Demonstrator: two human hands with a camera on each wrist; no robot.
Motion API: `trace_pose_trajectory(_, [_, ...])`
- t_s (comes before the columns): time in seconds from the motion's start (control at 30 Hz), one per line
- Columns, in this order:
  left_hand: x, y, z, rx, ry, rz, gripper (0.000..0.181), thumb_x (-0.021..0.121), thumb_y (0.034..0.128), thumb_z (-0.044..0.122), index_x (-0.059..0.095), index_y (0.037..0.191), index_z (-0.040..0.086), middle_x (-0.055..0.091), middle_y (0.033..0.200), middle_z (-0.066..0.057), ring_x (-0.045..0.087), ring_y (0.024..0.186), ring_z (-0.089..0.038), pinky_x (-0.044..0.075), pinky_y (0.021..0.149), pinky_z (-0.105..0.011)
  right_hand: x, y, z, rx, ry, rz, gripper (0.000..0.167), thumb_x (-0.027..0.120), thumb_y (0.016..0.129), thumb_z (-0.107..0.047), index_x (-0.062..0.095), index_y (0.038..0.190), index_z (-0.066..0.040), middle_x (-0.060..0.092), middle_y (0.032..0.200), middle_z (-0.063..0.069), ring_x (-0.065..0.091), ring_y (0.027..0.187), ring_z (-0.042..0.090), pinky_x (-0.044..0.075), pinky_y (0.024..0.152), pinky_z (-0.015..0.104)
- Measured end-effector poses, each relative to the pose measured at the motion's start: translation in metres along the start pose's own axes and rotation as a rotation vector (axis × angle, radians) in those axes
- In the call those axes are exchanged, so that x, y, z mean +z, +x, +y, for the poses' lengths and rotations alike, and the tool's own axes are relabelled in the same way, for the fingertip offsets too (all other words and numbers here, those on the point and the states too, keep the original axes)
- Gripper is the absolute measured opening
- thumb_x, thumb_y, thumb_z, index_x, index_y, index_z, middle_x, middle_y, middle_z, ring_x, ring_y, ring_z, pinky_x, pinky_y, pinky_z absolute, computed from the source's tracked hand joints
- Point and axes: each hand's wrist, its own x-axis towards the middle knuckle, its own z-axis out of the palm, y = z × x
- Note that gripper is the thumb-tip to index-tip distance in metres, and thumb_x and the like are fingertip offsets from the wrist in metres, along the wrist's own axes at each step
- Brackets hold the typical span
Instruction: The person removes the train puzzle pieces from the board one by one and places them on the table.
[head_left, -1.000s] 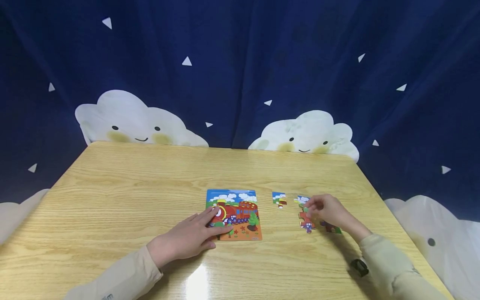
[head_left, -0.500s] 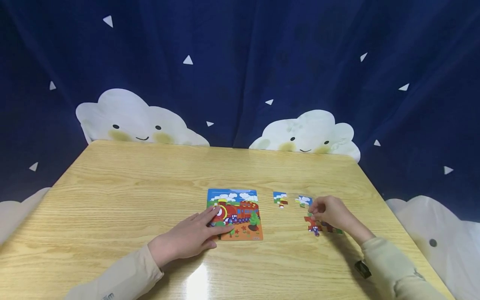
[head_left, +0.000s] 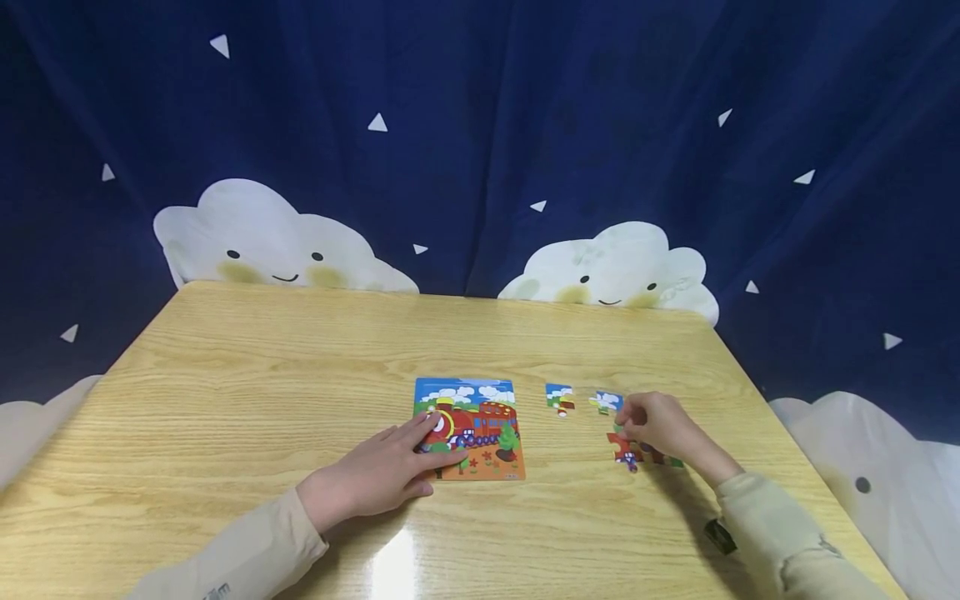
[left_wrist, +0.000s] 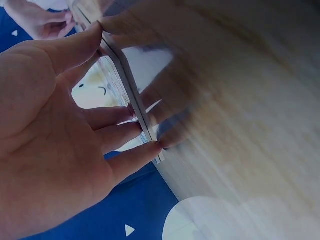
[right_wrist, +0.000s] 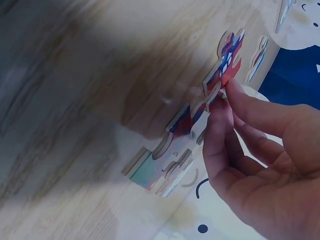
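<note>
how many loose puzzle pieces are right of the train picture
4 at least: the leftmost piece, beside the train picture; a cloud piece farther right; a red piece at the right hand; a dark piece partly behind that hand, which may hide more.

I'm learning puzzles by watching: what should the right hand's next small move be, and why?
Probably nudge the red piece gently against the green-edged piece and check the join: the right hand has thumb and finger at the red piece, the two pieces lie close together, and the fingers partly hide whether they interlock.
</note>
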Motion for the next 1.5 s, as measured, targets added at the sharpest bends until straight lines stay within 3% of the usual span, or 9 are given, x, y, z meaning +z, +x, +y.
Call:
trace_pose_trajectory(0.23, [-0.001, 0.002, 0.002, -0.003, -0.008, -0.007, 0.051, 0.063, 0.0967, 0.026, 0.049, 0.146, 0.031, 0.029, 0.154, -0.026, 0.028, 0.142, -0.040, 0.038, 0.104, -0.059, 0.002, -0.001, 0.000, 0.037, 0.000, 0.002, 0.010, 0.069, 0.083, 0.005, 0.065, 0.081, -0.004, 0.063, 0.067, -0.002, 0.057, 0.057, 0.013, 0.044, 0.051, 0.027])
trace_pose_trajectory(0.57, [0.002, 0.004, 0.001, 0.025, -0.018, -0.004, 0.054, 0.062, 0.0974, 0.028, 0.045, 0.148, 0.030, 0.026, 0.156, -0.026, 0.027, 0.143, -0.040, 0.036, 0.107, -0.056, -0.010, 0.003, -0.006, 0.011, 0.026, 0.025, 0.006, 0.073, 0.086, -0.004, 0.068, 0.084, -0.006, 0.060, 0.069, -0.001, 0.052, 0.058, 0.013, 0.042, 0.050, 0.026])
trace_pose_trajectory(0.67, [0.002, 0.002, 0.000, 0.032, -0.030, 0.002, 0.055, 0.062, 0.0976, 0.027, 0.043, 0.150, 0.030, 0.025, 0.156, -0.026, 0.026, 0.143, -0.041, 0.034, 0.108, -0.055, -0.007, 0.009, -0.020, -0.025, 0.094, 0.031, 0.005, 0.073, 0.088, -0.005, 0.069, 0.084, -0.006, 0.065, 0.073, 0.000, 0.058, 0.063, 0.015, 0.046, 0.055, 0.026])
trace_pose_trajectory(0.87, [0.003, 0.000, -0.001, 0.054, -0.023, 0.017, 0.055, 0.063, 0.0967, 0.027, 0.046, 0.148, 0.027, 0.023, 0.156, -0.026, 0.025, 0.143, -0.041, 0.034, 0.109, -0.054, 0.012, 0.030, -0.058, -0.070, 0.251, -0.031, 0.005, 0.073, 0.088, -0.007, 0.071, 0.091, -0.003, 0.068, 0.081, 0.000, 0.064, 0.075, 0.016, 0.051, 0.067, 0.026])
trace_pose_trajectory(1.17, [0.000, -0.013, -0.007, 0.031, -0.035, 0.039, 0.055, 0.066, 0.0948, 0.026, 0.048, 0.147, 0.026, 0.024, 0.154, -0.030, 0.028, 0.140, -0.046, 0.035, 0.107, -0.056, 0.054, 0.063, -0.120, -0.021, 0.597, -0.135, 0.015, 0.068, 0.089, 0.003, 0.068, 0.102, 0.009, 0.070, 0.088, 0.012, 0.067, 0.084, 0.027, 0.057, 0.080, 0.039])
trace_pose_trajectory(1.27, [0.000, -0.017, -0.009, 0.024, -0.038, 0.040, 0.055, 0.066, 0.0944, 0.026, 0.048, 0.147, 0.027, 0.025, 0.154, -0.031, 0.028, 0.140, -0.047, 0.035, 0.106, -0.057, 0.068, 0.070, -0.135, -0.005, 0.626, -0.157, 0.017, 0.069, 0.089, 0.000, 0.069, 0.104, 0.008, 0.071, 0.089, 0.011, 0.068, 0.083, 0.024, 0.057, 0.078, 0.034])
trace_pose_trajectory(1.5, [0.000, -0.017, -0.008, 0.036, -0.023, 0.050, 0.054, 0.068, 0.0929, 0.026, 0.052, 0.145, 0.027, 0.028, 0.153, -0.031, 0.032, 0.137, -0.049, 0.037, 0.104, -0.058, 0.086, 0.075, -0.155, -0.008, 0.579, -0.160, 0.014, 0.071, 0.087, 0.000, 0.072, 0.101, 0.003, 0.070, 0.084, 0.005, 0.064, 0.075, 0.012, 0.055, 0.072, 0.028])
